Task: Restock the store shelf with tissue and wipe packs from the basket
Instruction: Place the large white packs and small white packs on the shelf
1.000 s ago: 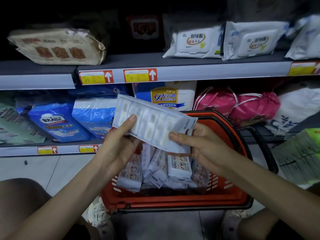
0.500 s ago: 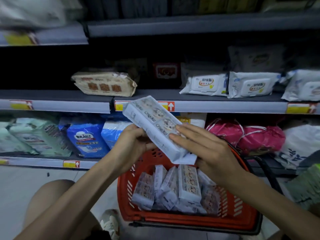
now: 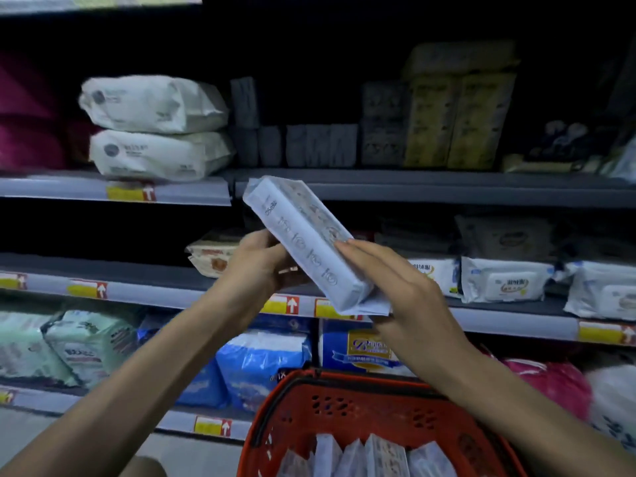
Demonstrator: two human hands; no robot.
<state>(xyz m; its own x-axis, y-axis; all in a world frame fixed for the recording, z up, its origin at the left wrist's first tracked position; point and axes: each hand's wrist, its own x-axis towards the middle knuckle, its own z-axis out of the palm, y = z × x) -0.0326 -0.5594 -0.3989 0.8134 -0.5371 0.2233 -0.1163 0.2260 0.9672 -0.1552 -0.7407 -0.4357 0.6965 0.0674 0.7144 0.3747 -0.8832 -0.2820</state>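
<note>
I hold a long white tissue pack (image 3: 303, 239) up in front of the shelves, tilted with its far end toward the upper shelf (image 3: 413, 189). My left hand (image 3: 256, 266) grips its left side from below. My right hand (image 3: 395, 287) holds its near end, fingers laid along the top and thumb under. The red basket (image 3: 344, 404) sits below my hands, with several white tissue packs (image 3: 364, 457) standing inside.
The upper shelf carries two stacked white bags (image 3: 155, 129) at left and dark and yellow boxes (image 3: 457, 118) at right. White wipe packs (image 3: 506, 278) lie on the middle shelf (image 3: 137, 287). Blue packs (image 3: 261, 359) and pink bags (image 3: 550, 383) fill the bottom shelf.
Both hands have lifted the tissue pack from over the basket toward the higher shelves. The view has tilted up, so the basket now sits at the bottom edge.
</note>
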